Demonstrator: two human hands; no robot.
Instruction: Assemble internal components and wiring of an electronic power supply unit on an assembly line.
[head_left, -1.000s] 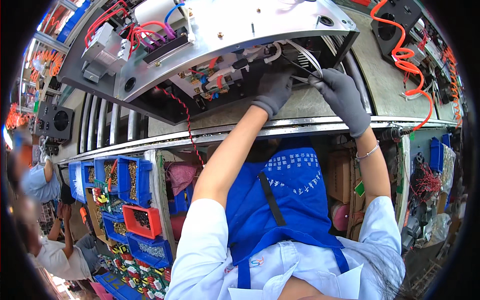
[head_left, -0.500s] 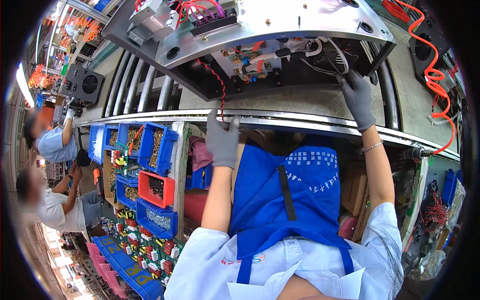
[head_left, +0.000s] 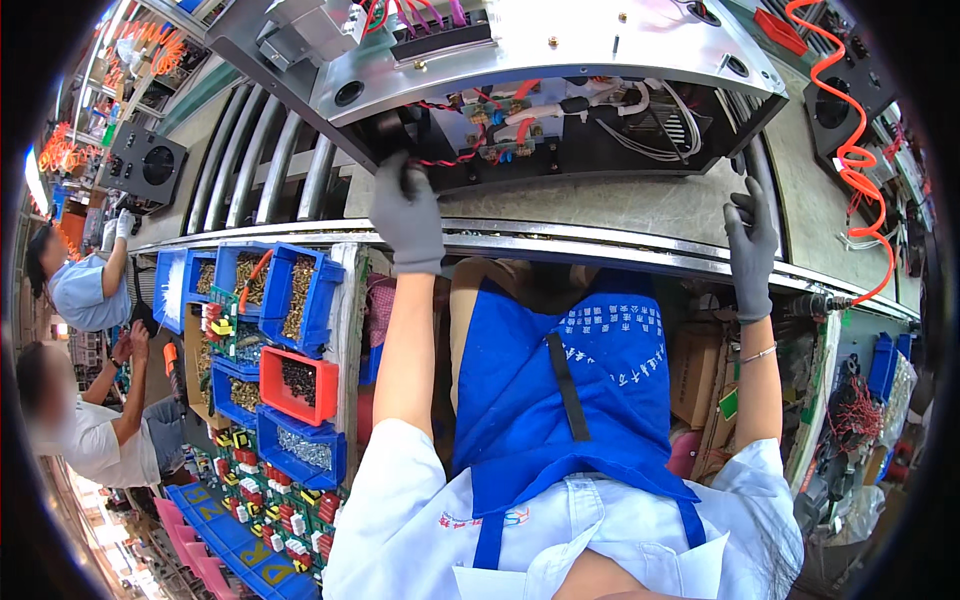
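A metal chassis (head_left: pixel 560 110) with a silver top panel and dark walls stands open toward me on the bench, with circuit boards and cabling inside. My left hand (head_left: pixel 407 222), in a grey glove, is at its near left corner, fingers closed around the end of a red-and-black twisted wire (head_left: pixel 455 160). The fingertips are partly hidden in the dark opening. Off the chassis's right end, my gloved right hand (head_left: pixel 752 240) is held with fingers apart and nothing in it. Inside the chassis, the white wires (head_left: pixel 665 150) hang loose in a loop at the right.
Metal rollers (head_left: pixel 275 170) run left of the chassis. Blue bins (head_left: pixel 300 300) and a red bin (head_left: pixel 300 387) of small hardware stand at left, beside circuit boards (head_left: pixel 280 510). An orange coiled hose (head_left: pixel 855 155) hangs at right with a driver (head_left: pixel 815 304). Two people work at far left.
My left hand has moved up to the chassis corner, drawing the twisted wire leftward. My right hand has left the white wires and come back toward me.
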